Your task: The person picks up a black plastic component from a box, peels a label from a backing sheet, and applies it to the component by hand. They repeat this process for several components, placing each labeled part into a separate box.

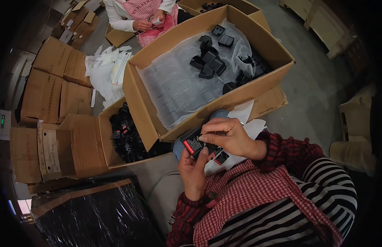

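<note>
My left hand [193, 171] is closed round a small black plastic block [195, 132], thumb on its near edge. A black label [193, 144] with white print and a red strip lies on the face turned to me. My right hand [230, 136] is in a pinch at the label's upper right corner; what sits between its fingertips is hidden. White backing sheets [245, 112] lie under my right hand, on my lap. Another black and red label [221, 157] shows below that hand.
Ahead stands a large open carton [174, 131] with loose black plastic pieces [210, 61] on translucent wrap [170, 86]. A lower carton [105, 136] at left holds many black pieces. Stacked boxes [42, 94] and a black-wrapped block [104, 214] stand further left. A co-worker's hands [147, 24] are at the top.
</note>
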Demonstrator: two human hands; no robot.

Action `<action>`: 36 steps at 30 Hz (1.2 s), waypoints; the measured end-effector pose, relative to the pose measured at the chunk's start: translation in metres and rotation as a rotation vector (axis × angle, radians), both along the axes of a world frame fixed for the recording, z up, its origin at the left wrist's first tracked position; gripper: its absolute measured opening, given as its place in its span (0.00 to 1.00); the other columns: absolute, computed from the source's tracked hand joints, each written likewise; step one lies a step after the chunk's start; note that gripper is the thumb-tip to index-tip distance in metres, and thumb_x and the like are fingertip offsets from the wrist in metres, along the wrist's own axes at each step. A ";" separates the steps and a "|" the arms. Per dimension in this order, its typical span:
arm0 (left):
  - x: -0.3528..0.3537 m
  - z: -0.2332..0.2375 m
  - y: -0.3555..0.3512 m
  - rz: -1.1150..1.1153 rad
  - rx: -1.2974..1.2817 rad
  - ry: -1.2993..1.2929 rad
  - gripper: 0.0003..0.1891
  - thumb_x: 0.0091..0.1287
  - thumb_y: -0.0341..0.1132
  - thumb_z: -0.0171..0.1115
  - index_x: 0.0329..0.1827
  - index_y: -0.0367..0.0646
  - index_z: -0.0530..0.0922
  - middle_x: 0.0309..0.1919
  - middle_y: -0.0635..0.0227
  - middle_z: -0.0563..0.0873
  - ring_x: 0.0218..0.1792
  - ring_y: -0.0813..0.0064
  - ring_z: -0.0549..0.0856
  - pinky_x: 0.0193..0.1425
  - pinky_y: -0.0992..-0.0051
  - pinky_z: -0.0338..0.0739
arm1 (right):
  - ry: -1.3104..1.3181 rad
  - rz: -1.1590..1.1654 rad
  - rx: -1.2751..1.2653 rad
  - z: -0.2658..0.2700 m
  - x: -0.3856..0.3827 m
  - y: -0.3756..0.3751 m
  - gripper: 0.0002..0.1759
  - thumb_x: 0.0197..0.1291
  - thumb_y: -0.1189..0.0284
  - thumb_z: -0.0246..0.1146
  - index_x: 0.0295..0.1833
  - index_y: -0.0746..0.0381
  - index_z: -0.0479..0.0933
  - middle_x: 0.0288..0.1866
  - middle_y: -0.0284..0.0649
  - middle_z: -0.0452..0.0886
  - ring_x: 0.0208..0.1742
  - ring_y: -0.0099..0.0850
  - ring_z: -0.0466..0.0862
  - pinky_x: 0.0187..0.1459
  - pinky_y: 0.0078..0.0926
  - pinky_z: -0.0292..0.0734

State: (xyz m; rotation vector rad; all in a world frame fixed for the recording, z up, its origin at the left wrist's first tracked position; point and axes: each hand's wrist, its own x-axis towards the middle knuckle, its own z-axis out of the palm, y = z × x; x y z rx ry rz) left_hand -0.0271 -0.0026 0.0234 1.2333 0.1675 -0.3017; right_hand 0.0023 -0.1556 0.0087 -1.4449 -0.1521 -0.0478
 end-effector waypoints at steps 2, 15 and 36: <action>-0.001 0.001 0.000 -0.001 0.001 -0.002 0.15 0.68 0.24 0.58 0.58 0.39 0.73 0.49 0.68 0.82 0.46 0.79 0.83 0.51 0.73 0.83 | -0.012 -0.009 -0.013 0.000 -0.001 0.000 0.06 0.56 0.78 0.69 0.39 0.68 0.82 0.36 0.37 0.81 0.36 0.22 0.79 0.37 0.19 0.73; -0.001 -0.001 0.005 -0.035 -0.150 0.038 0.16 0.69 0.24 0.57 0.60 0.38 0.71 0.53 0.64 0.80 0.52 0.74 0.82 0.57 0.69 0.81 | -0.211 -0.103 -0.126 0.003 -0.005 0.004 0.07 0.53 0.79 0.70 0.39 0.66 0.82 0.35 0.41 0.82 0.33 0.30 0.83 0.34 0.24 0.76; 0.003 -0.016 -0.005 0.106 0.005 -0.056 0.11 0.74 0.35 0.54 0.52 0.39 0.76 0.46 0.66 0.84 0.44 0.78 0.84 0.49 0.74 0.80 | -0.226 -0.092 -0.450 0.004 0.002 -0.002 0.11 0.54 0.72 0.68 0.42 0.65 0.79 0.35 0.44 0.80 0.30 0.39 0.83 0.30 0.29 0.78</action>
